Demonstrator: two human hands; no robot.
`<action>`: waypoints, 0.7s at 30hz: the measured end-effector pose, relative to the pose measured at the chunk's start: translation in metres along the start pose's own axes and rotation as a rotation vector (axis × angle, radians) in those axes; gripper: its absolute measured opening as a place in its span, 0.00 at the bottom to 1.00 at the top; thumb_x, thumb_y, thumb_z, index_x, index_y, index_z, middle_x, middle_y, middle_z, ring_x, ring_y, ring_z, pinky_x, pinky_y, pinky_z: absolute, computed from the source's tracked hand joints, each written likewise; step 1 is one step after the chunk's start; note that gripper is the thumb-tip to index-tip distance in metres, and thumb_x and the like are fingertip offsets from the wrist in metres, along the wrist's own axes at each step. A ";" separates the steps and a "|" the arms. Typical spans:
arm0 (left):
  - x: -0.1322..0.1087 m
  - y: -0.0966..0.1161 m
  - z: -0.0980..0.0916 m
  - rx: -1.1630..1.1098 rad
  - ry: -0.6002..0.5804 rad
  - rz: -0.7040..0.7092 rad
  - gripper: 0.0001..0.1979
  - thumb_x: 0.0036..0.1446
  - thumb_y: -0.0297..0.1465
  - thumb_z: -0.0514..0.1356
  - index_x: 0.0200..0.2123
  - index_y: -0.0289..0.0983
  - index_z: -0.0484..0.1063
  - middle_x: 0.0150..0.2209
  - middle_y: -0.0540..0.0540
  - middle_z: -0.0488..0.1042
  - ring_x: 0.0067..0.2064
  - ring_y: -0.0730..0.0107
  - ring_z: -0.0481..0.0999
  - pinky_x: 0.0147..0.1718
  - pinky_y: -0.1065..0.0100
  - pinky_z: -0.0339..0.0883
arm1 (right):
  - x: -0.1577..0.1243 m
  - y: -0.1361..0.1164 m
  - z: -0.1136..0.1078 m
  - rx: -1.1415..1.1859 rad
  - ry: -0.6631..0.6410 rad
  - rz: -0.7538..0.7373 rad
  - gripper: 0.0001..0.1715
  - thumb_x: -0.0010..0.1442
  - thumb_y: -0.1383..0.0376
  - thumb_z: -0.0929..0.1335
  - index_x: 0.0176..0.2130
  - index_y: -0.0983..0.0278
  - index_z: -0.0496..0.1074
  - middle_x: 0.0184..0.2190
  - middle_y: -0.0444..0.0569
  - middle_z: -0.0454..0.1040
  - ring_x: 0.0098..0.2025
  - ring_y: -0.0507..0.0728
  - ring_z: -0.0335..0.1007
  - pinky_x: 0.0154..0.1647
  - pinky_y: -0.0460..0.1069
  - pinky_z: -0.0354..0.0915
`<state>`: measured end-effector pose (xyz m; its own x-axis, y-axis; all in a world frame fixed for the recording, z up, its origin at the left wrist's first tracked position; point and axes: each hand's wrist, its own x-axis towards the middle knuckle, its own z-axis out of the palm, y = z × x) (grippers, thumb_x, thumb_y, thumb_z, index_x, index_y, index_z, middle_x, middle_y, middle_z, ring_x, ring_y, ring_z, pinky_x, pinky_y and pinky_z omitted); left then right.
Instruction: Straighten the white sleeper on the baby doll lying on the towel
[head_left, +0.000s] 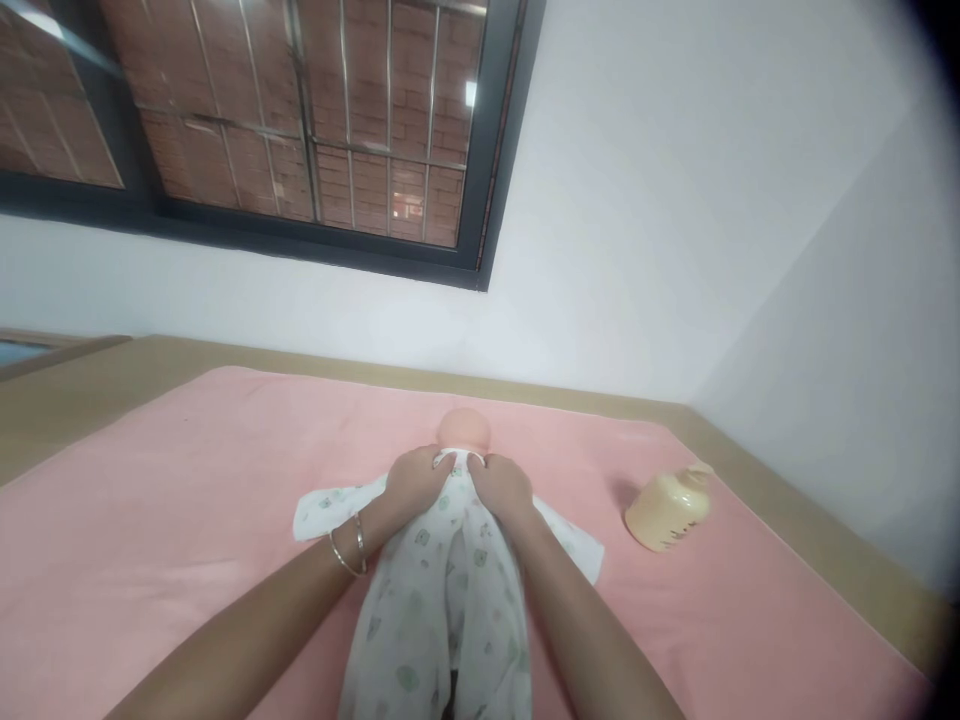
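A white baby gown with a small green and grey print lies spread out, its sleeves reaching to both sides. Above its collar shows the bald head of a baby doll; the cloth and my hands hide the rest of the doll. My left hand, with bangles on the wrist, is closed on the collar at the left. On the collar's other side, my right hand grips the cloth with its thumb on top. Both thumbs point inward near the doll's neck.
A pink mat lies under the gown on a tan surface. To the right a cream pump bottle stands on the mat. Behind are a white wall and a dark-framed window with metal bars.
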<state>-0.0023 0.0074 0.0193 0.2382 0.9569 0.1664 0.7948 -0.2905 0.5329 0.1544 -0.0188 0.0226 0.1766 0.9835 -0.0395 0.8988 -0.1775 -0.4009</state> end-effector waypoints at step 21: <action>0.001 -0.004 0.004 -0.014 0.014 0.025 0.21 0.60 0.43 0.45 0.28 0.38 0.70 0.31 0.46 0.75 0.32 0.65 0.71 0.30 0.68 0.56 | 0.003 0.003 0.005 0.024 0.016 -0.005 0.34 0.63 0.49 0.51 0.40 0.66 0.75 0.40 0.59 0.75 0.41 0.62 0.71 0.39 0.52 0.62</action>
<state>-0.0032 0.0097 0.0145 0.2499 0.9491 0.1917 0.7808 -0.3146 0.5398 0.1557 -0.0161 0.0169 0.1790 0.9836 -0.0229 0.8896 -0.1717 -0.4233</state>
